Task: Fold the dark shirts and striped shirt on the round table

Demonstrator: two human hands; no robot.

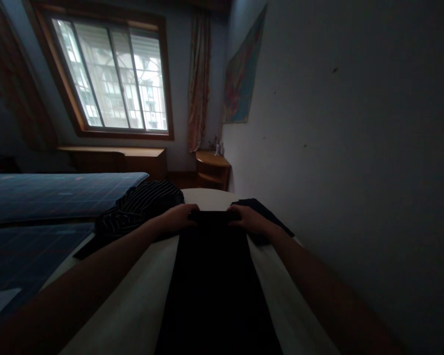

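A long black garment (214, 281), perhaps trousers, lies stretched lengthwise over a pale round-edged table (140, 291). At the far end of it, my left hand (179, 217) grips the left corner with its fingers closed. The opposite far corner is pinched in my right hand (247, 218). Beside my left hand is a heap of black clothing with white stripes (148, 197). Dark folded cloth (266, 212) lies under and behind my right hand. In the dim light the garment's folds and details are hard to make out.
A blue plaid-covered surface (59, 195) stands to the left, with a pale sheet (0, 303) at its lower corner. Close on the right rises a white wall (340, 172). Farther back are a wooden desk (140, 153), a corner shelf (212, 160) and a window (114, 74).
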